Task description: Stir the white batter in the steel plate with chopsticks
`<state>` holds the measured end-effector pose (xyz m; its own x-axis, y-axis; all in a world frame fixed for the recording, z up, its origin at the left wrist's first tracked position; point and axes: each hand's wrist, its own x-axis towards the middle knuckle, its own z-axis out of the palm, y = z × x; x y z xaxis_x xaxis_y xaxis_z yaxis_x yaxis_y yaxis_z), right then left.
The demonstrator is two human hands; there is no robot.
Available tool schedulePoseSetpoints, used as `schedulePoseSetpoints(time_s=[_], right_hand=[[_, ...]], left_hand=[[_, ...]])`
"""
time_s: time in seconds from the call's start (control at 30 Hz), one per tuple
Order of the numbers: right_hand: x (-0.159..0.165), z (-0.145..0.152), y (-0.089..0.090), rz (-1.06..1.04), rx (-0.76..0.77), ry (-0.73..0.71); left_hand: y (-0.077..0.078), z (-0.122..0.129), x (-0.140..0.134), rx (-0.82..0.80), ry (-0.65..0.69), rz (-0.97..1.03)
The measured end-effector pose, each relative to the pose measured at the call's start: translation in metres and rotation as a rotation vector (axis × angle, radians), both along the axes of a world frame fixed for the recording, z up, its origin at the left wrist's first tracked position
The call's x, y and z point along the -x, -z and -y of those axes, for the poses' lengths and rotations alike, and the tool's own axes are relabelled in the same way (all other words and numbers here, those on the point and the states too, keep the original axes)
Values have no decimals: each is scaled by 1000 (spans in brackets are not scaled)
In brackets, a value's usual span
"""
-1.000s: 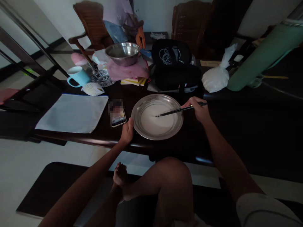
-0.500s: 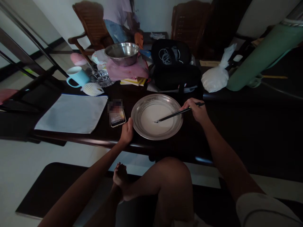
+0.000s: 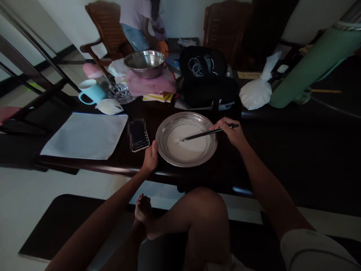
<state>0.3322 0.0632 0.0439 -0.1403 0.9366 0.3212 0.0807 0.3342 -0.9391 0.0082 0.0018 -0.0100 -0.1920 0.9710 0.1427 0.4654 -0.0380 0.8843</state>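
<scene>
A wide metal basin (image 3: 208,152) stands near the table's front edge, with a pale whitish liquid (image 3: 187,152) in it. My right hand (image 3: 231,133) is closed around a pair of dark chopsticks (image 3: 201,134) at the basin's right side. Their tips dip into the liquid left of its middle. Against the basin's left rim is my left hand (image 3: 150,157), thumb up along the metal; its other fingers are mostly hidden below the rim. Just left of that hand lies a phone (image 3: 139,140), its upper part blurred out.
A white zip pouch (image 3: 86,135) lies left of the phone. Behind are a blue mug (image 3: 91,91), a metal bowl (image 3: 145,64) on pink cloth, a black case (image 3: 207,84), a tied white bag (image 3: 256,93) and a green cylinder (image 3: 313,64). A person (image 3: 138,22) stands beyond the table.
My right hand and the chopsticks have shifted left and slightly up, their tips moving through the liquid. The phone's screen has turned darker. The person beyond has moved their arms a little.
</scene>
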Motion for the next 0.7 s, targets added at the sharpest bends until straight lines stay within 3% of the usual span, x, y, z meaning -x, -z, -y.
schedulePoseSetpoints(time_s=[0.13, 0.33, 0.53, 0.7], right_hand=[[-2, -2, 1, -66, -36, 87], [0, -1, 1, -7, -3, 7], [-2, -3, 2, -53, -8, 95], [1, 0, 1, -11, 15, -7]], left_hand=[[0, 0, 0, 10, 8, -11], [-1, 0, -1, 12, 12, 23], [-2, 1, -1, 31, 4, 55], [-3, 1, -2, 15, 5, 38]])
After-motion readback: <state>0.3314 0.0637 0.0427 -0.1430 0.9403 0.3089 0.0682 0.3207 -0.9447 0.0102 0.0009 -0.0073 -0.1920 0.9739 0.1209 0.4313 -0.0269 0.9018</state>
